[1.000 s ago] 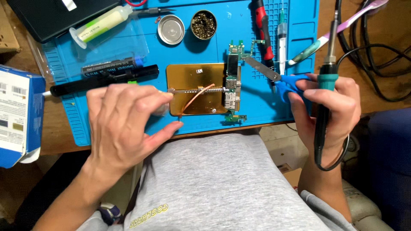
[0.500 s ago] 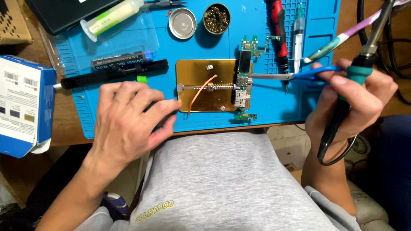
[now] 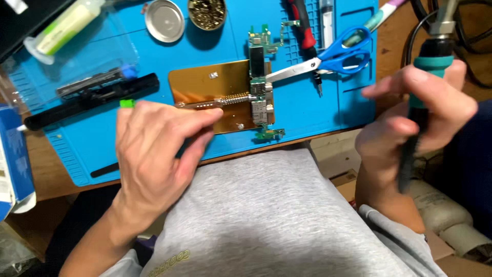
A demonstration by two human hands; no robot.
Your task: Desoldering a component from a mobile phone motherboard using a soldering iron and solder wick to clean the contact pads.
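Soldering iron [image 3: 428, 82] gripped in the right hand [image 3: 420, 115], off the mat's [image 3: 307, 118] right edge.
The left hand [image 3: 154, 149] lies flat and empty by the clamped circuit board [image 3: 260, 92]; a careless swing could burn it.

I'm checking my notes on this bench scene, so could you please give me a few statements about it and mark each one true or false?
1. The right hand grips a soldering iron with a teal collar. True.
2. The blue-handled scissors are held in the left hand. False: they lie on the blue mat, with no hand on them.
3. A green circuit board is clamped along the right edge of the gold-coloured holder plate. True.
4. The left hand rests at the holder plate's lower left side. True.
5. The round silver lid sits on top of the tin of brass wool. False: it lies beside it on the mat.
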